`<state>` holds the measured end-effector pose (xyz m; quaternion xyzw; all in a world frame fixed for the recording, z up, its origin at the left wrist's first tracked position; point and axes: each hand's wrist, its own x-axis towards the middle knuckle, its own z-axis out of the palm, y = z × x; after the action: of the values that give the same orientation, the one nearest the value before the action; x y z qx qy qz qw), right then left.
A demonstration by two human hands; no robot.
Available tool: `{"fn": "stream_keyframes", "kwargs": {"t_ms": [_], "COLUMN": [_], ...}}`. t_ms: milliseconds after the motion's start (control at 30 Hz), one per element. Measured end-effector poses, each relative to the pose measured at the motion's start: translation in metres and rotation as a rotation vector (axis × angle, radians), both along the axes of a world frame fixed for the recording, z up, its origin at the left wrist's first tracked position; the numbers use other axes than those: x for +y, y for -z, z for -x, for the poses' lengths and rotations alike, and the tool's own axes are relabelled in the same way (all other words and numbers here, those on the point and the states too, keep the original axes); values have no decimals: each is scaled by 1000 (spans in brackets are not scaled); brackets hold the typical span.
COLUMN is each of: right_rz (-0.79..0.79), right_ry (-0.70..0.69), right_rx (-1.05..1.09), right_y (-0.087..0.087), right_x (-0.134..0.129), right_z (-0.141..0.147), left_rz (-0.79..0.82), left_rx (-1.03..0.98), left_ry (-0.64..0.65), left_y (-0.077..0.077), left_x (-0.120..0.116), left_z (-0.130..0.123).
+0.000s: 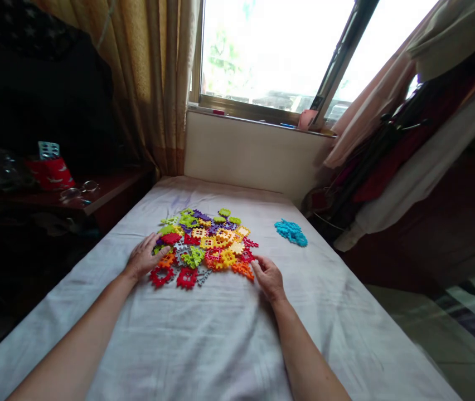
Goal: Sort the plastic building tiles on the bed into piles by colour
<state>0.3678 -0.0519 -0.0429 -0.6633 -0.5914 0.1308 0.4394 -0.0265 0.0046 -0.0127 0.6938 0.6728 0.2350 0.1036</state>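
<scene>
A heap of flat plastic interlocking pieces with notched edges lies on the sheet-covered surface, mixing red, orange, yellow, green, purple and grey. At its left edge rests my left hand, fingers stretched apart and touching the outer pieces. My right hand is at the right edge of the heap, its fingertips by an orange piece and a red piece. Its fingers are partly bent with the thumb apart, and I see nothing held in it. Apart from the heap, a small pile of blue pieces lies to the right.
A pale sheet covers the bed-like surface. On the left, a dark table carries eyeglasses and a red container. Clothes hang at the right. Behind are a window and a curtain.
</scene>
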Motion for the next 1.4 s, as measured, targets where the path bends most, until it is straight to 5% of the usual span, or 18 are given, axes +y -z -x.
{"fn": "stream_keyframes", "kwargs": {"t_ms": [300, 633, 767, 933, 1167, 1400], "right_rz": [-35, -150, -157, -63, -14, -158], "right_ry": [-119, -280, -190, -137, -152, -151], "right_rx": [-307, -208, -188, -357, -405, -268], "right_y": [-15, -18, -22, -33, -30, -23], "right_x": [-19, -25, -24, -16, -9, -9], "right_z": [19, 27, 34, 59, 71, 59], "left_rz": [-8, -259, -415, -416, -397, -377], "left_rx": [226, 188, 202, 287, 295, 269], "left_ry": [133, -64, 159, 471, 446, 447], "left_y": [16, 5, 1, 0, 8, 4], "left_x": [-69, -66, -71, -70, -65, -69], "left_z": [-50, -70, -84, -111, -123, -121]}}
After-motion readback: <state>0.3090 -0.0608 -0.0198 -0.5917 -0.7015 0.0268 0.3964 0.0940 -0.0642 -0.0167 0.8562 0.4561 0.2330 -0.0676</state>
